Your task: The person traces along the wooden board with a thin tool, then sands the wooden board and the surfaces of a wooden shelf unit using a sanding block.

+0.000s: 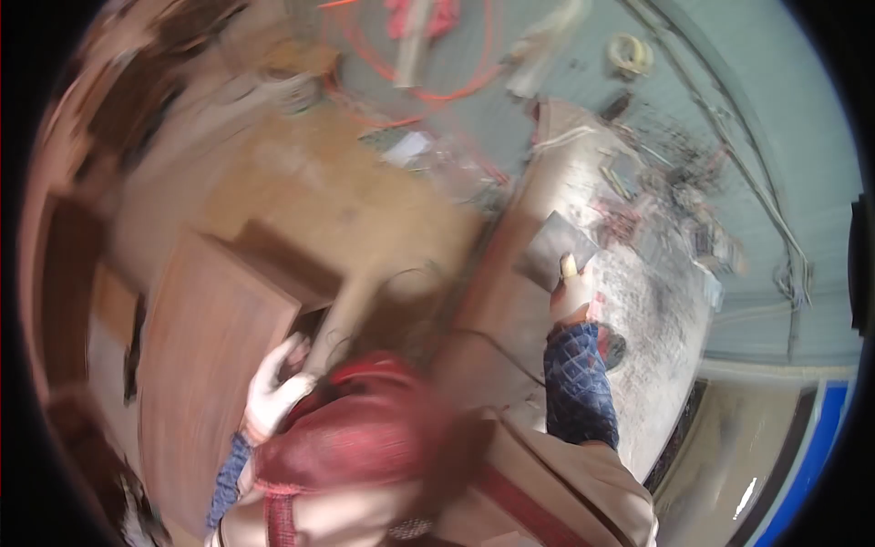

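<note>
Head view: grey flat piece (552, 244) in the right hand (571, 296), its thumb on top, fingers beneath hidden; held at the left part of the pale, dusty bench (661, 310), contact unclear. Left hand (276, 397) beside the near right corner of the brown wooden panel (205, 342), thumb parted from fingers, nothing seen between them; touch on panel uncertain. Progress, as judged: mid-work, piece not set down. Dust covers much of the bench and clutter (688, 187) lies at its far right, uncleared. Blur hides any finished patch; remaining amount cannot be told.
</note>
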`<state>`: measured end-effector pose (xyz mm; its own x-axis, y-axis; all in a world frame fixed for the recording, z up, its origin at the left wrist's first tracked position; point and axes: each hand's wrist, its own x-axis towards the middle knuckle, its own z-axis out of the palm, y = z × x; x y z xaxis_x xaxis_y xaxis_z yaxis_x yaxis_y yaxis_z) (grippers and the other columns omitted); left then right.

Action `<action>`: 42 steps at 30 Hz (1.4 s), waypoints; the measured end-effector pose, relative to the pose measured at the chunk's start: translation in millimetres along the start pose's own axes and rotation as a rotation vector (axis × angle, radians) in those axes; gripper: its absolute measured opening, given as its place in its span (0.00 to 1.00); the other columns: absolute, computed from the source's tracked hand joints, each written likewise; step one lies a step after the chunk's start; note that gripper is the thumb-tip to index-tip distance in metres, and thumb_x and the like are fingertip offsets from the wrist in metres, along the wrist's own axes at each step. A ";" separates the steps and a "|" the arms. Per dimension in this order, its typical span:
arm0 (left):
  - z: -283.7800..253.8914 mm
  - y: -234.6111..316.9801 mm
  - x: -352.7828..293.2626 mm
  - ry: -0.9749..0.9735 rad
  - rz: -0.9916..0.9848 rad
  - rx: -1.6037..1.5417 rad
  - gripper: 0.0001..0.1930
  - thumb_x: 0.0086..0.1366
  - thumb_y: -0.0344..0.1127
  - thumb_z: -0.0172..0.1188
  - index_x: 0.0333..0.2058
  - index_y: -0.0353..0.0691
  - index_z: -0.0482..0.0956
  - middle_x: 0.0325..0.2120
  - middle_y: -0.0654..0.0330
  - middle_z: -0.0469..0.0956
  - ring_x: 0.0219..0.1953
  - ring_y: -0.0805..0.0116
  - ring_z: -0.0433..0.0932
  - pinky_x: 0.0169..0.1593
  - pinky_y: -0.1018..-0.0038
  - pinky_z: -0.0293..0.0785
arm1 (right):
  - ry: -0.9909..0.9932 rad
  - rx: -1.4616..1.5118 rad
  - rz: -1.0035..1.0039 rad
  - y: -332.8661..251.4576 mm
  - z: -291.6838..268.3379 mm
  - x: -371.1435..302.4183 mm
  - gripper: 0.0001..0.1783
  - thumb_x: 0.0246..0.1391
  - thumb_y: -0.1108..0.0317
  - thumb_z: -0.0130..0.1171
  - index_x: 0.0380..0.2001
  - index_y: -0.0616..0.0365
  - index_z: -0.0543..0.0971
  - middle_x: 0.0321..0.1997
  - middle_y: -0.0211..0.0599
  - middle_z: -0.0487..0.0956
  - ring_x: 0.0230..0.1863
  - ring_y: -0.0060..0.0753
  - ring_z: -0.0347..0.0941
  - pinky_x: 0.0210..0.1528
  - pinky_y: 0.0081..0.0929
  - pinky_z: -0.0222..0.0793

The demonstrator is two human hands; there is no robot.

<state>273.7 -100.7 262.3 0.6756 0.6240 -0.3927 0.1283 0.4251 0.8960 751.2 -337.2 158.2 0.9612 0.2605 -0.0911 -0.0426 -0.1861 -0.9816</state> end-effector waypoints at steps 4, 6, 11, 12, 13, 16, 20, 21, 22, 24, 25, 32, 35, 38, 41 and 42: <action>11.8 -41.4 75.1 -0.311 0.132 0.517 0.50 0.64 0.40 0.69 0.74 0.35 0.44 0.74 0.48 0.48 0.76 0.58 0.44 0.75 0.62 0.48 | -0.671 0.092 0.257 -38.1 142.7 -117.9 0.18 0.66 0.67 0.54 0.55 0.62 0.72 0.47 0.30 0.78 0.50 0.29 0.74 0.56 0.28 0.70; 29.5 -57.4 100.7 -0.494 0.126 -0.122 0.36 0.69 0.39 0.63 0.70 0.35 0.57 0.67 0.51 0.64 0.68 0.62 0.62 0.71 0.64 0.58 | -0.994 0.070 0.002 6.0 192.2 -148.4 0.18 0.65 0.69 0.53 0.56 0.63 0.72 0.49 0.31 0.78 0.51 0.28 0.74 0.55 0.31 0.70; -46.1 -106.8 82.2 0.122 0.273 -0.189 0.22 0.73 0.37 0.56 0.62 0.39 0.71 0.55 0.57 0.76 0.59 0.66 0.72 0.63 0.69 0.68 | -1.327 -0.150 0.232 -9.0 285.5 -199.7 0.21 0.65 0.68 0.56 0.58 0.62 0.70 0.52 0.36 0.78 0.53 0.31 0.73 0.56 0.29 0.71; -57.9 -111.1 74.6 0.320 0.245 -0.390 0.24 0.71 0.37 0.60 0.63 0.39 0.71 0.53 0.60 0.79 0.56 0.70 0.74 0.60 0.70 0.69 | -1.284 -0.288 0.171 26.9 291.0 -195.2 0.21 0.64 0.69 0.58 0.58 0.62 0.70 0.52 0.35 0.77 0.51 0.30 0.73 0.53 0.28 0.72; -96.0 -123.8 76.1 0.461 0.276 -0.091 0.27 0.70 0.35 0.60 0.66 0.39 0.67 0.57 0.61 0.76 0.57 0.71 0.74 0.59 0.71 0.71 | -1.275 -0.361 0.182 65.7 301.9 -188.0 0.23 0.63 0.68 0.60 0.59 0.61 0.70 0.53 0.35 0.76 0.49 0.29 0.73 0.49 0.28 0.74; -215.6 -119.4 55.7 0.872 0.217 0.885 0.27 0.64 0.31 0.60 0.63 0.44 0.72 0.57 0.55 0.78 0.52 0.60 0.79 0.54 0.65 0.76 | -1.161 -0.528 0.006 97.3 359.3 -180.0 0.28 0.61 0.65 0.62 0.61 0.63 0.69 0.56 0.45 0.77 0.59 0.39 0.72 0.60 0.34 0.69; -403.5 -178.1 17.7 1.421 0.041 1.398 0.27 0.55 0.32 0.63 0.57 0.46 0.77 0.54 0.51 0.79 0.53 0.48 0.79 0.56 0.56 0.76 | -1.084 -0.851 -0.452 130.7 475.7 -185.7 0.34 0.60 0.55 0.62 0.63 0.64 0.68 0.63 0.61 0.71 0.62 0.60 0.68 0.65 0.48 0.64; -442.1 -184.2 15.8 1.466 -0.014 1.467 0.28 0.56 0.33 0.64 0.58 0.45 0.76 0.55 0.50 0.78 0.55 0.48 0.78 0.57 0.56 0.75 | -1.081 -0.863 -0.449 139.1 503.3 -193.2 0.34 0.60 0.55 0.62 0.63 0.64 0.68 0.63 0.61 0.71 0.62 0.60 0.68 0.65 0.48 0.64; -473.7 -191.9 19.7 1.510 -0.076 1.537 0.29 0.56 0.33 0.64 0.59 0.44 0.75 0.56 0.50 0.77 0.56 0.48 0.77 0.58 0.57 0.74 | -1.001 -0.942 -0.630 151.1 528.9 -200.8 0.35 0.60 0.54 0.61 0.64 0.64 0.67 0.62 0.62 0.72 0.62 0.61 0.69 0.64 0.48 0.65; -519.5 -215.5 45.7 1.553 -0.286 1.589 0.28 0.58 0.34 0.64 0.59 0.42 0.73 0.57 0.49 0.76 0.54 0.49 0.78 0.58 0.59 0.74 | -0.920 -1.029 -0.816 158.6 555.1 -218.3 0.36 0.60 0.53 0.60 0.64 0.65 0.67 0.61 0.62 0.73 0.61 0.61 0.70 0.63 0.48 0.66; -520.2 -189.2 73.5 1.450 -0.541 1.091 0.26 0.59 0.36 0.65 0.58 0.42 0.74 0.55 0.52 0.77 0.54 0.53 0.77 0.57 0.61 0.74 | -0.898 -1.024 -0.776 146.4 562.6 -230.2 0.38 0.60 0.51 0.60 0.65 0.65 0.66 0.61 0.63 0.73 0.59 0.63 0.71 0.62 0.50 0.67; -427.4 -74.8 234.3 0.850 -0.308 1.130 0.11 0.54 0.31 0.60 0.37 0.48 0.83 0.41 0.58 0.80 0.49 0.51 0.77 0.52 0.53 0.74 | -0.831 -1.162 -0.663 144.8 569.2 -243.1 0.43 0.57 0.50 0.62 0.68 0.64 0.61 0.54 0.58 0.76 0.54 0.61 0.73 0.58 0.50 0.67; -445.3 -146.4 243.4 0.993 0.385 1.248 0.14 0.58 0.33 0.59 0.44 0.47 0.79 0.52 0.60 0.75 0.55 0.55 0.73 0.52 0.53 0.72 | -0.848 -1.102 -0.626 142.6 571.8 -242.1 0.43 0.55 0.52 0.63 0.68 0.65 0.62 0.53 0.58 0.76 0.52 0.61 0.73 0.56 0.50 0.68; -505.4 -139.4 170.4 0.861 0.336 1.256 0.12 0.55 0.35 0.61 0.39 0.41 0.81 0.34 0.52 0.82 0.39 0.48 0.80 0.44 0.55 0.77 | -0.842 -1.094 -0.634 140.6 569.4 -242.0 0.42 0.54 0.54 0.63 0.67 0.65 0.63 0.52 0.58 0.76 0.51 0.62 0.73 0.54 0.51 0.69; -489.6 -141.5 152.2 1.121 0.346 1.310 0.16 0.51 0.33 0.64 0.41 0.42 0.83 0.39 0.51 0.81 0.42 0.47 0.78 0.45 0.56 0.75 | -0.845 -1.125 -0.647 130.5 575.5 -248.5 0.43 0.54 0.52 0.64 0.67 0.65 0.62 0.51 0.58 0.76 0.48 0.64 0.74 0.51 0.52 0.70; -476.9 -144.1 170.0 1.253 0.350 1.291 0.15 0.49 0.33 0.65 0.39 0.43 0.83 0.40 0.52 0.81 0.43 0.48 0.78 0.46 0.56 0.75 | -0.837 -1.147 -0.660 131.0 575.3 -247.5 0.44 0.54 0.52 0.64 0.68 0.63 0.61 0.50 0.58 0.76 0.46 0.64 0.74 0.50 0.52 0.71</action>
<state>23.8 256.9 -32.3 -0.0077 0.8863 0.4630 0.9406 -0.1508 0.3043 350.8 119.0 -44.3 0.2897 0.9439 -0.1588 0.9059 -0.3239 -0.2729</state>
